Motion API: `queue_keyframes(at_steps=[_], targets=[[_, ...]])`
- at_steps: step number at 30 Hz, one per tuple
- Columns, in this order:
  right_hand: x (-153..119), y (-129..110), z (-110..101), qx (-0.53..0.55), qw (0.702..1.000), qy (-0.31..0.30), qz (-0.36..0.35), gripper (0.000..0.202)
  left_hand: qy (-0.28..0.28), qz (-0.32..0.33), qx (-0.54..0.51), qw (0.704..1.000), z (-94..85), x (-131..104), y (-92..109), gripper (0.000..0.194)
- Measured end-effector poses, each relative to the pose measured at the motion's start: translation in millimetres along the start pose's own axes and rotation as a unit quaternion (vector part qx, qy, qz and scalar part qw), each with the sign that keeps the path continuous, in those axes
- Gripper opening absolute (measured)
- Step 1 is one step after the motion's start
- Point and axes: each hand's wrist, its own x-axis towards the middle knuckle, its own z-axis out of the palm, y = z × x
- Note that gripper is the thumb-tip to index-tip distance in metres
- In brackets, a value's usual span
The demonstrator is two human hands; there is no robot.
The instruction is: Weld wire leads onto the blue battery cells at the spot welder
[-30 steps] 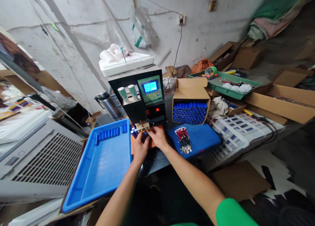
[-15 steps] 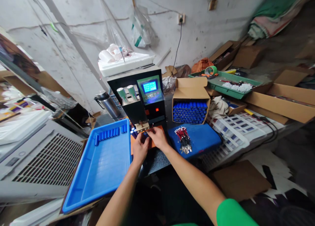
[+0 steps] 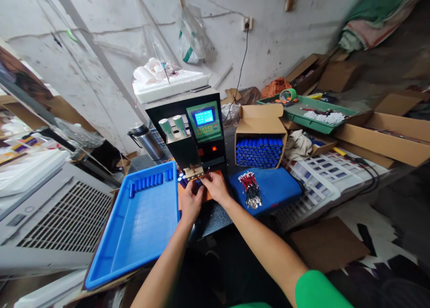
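Note:
At the foot of a black spot welder with a lit screen, both hands work close together over an orange board. My left hand has its fingers closed around a blue battery cell, mostly hidden, just under the welding head. My right hand pinches at the same spot from the right; what its fingertips hold is too small to make out. Several blue cells stand left of the welding head. Red and black wire leads lie bundled on a blue pad.
On the left, a blue tray holds a row of cells along its far side. Behind it stands a steel flask. A cardboard box full of blue cells sits right of the welder. Farther right are a green tray and a white crate.
Both hands stay in place at the welding head. The bluish glare over the welder's panel has gone, and the view has shifted very slightly.

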Motion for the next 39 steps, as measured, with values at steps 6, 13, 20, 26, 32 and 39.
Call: queue_keyframes(at_steps=[6,13,20,26,32,39], targets=[[1,2,0,-0.002,1.000,-0.006,0.001,0.013,-0.001,0.010,0.009,1.000,-0.1,0,2,0.034],[0,15,-8,0.004,0.999,-0.017,-0.029,0.017,0.001,0.004,0.001,1.000,2.1,1,-4,0.037],[-6,16,-19,-0.058,0.996,-0.046,-0.042,0.027,0.008,0.003,0.002,1.000,2.0,1,-3,0.031],[-3,18,-20,0.009,0.996,-0.085,0.009,0.033,0.005,0.005,-0.015,1.000,1.8,3,1,0.028],[2,15,-25,0.068,0.991,-0.104,0.042,0.040,0.002,-0.005,-0.013,1.000,1.0,7,0,0.027],[5,16,-26,0.086,0.987,-0.110,0.077,0.040,-0.006,-0.008,-0.015,1.000,-1.2,7,7,0.031]])
